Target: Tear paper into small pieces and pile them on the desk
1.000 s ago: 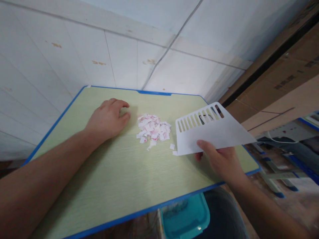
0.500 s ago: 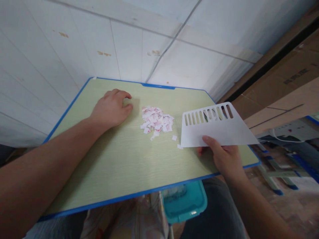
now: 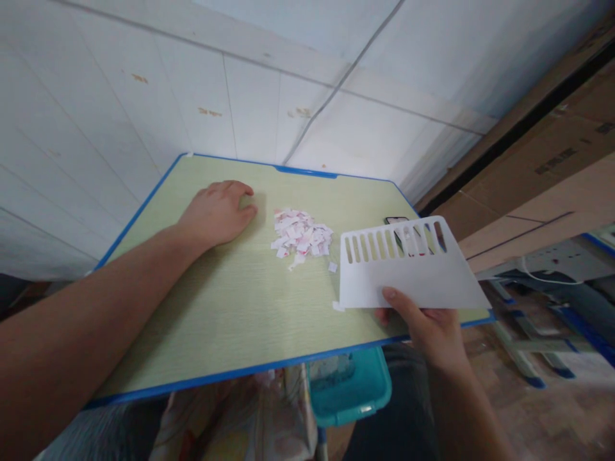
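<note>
My right hand (image 3: 427, 326) grips a flat white sheet (image 3: 403, 282) by its near edge, thumb on top and fingers beneath. A row of long slots runs along the sheet's far side. To its left, a heap of small pinkish-white paper scraps (image 3: 300, 234) lies on the pale green table (image 3: 230, 326). One loose scrap (image 3: 332, 267) lies between heap and sheet, and another scrap (image 3: 338, 306) touches the sheet's lower left corner. My left hand (image 3: 218, 211) rests on the table left of the heap, thumb and fingers apart, holding nothing.
A phone-like dark-edged object (image 3: 396, 220) shows behind the sheet and partly through its slots. Below the table's blue front edge sits a teal plastic bin (image 3: 355, 397). A white wall (image 3: 168, 96) rises behind; cardboard boxes (image 3: 542, 153) stand at the right.
The white sheet and my right hand have come nearer and slightly left, uncovering part of the phone-like object. My left hand stays beside the heap. The view has shifted a little.
</note>
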